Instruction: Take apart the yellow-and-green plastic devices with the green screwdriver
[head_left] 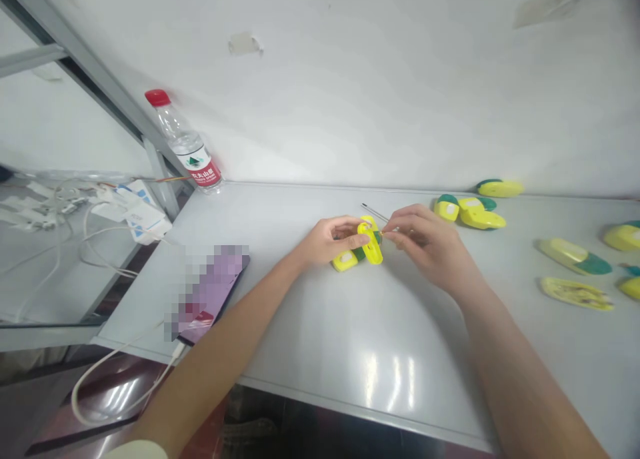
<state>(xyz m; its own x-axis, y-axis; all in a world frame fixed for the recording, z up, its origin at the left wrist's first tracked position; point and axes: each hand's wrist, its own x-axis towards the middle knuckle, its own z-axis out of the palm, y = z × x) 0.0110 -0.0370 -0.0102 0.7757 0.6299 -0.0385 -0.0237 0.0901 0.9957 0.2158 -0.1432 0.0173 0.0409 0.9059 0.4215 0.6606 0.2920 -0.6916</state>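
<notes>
One yellow piece (371, 249) in my grip mid-table, open tabletop (325, 339) running toward me to the near edge (360, 412).
One bottle (193, 156) at the back-left corner, one phone (220, 286) near the left edge; my left hand (327, 242) closes thumb and fingers on that piece, over another yellow-green piece (345, 262); one thin rod (377, 212) behind; my right hand (427, 246) pinches a tiny part (382, 233), unclear which; at least seven yellowish pieces (483, 219) farther right.

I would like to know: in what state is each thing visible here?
Bottle: capped, standing.
Phone: screen lit, cable plugged in.
Yellow piece: held by left hand.
Left hand: closed on yellow piece.
Right hand: pinched; held item unclear.
Metal rod: partly hidden by right hand.
Yellow-green cases: resting on table.
</notes>
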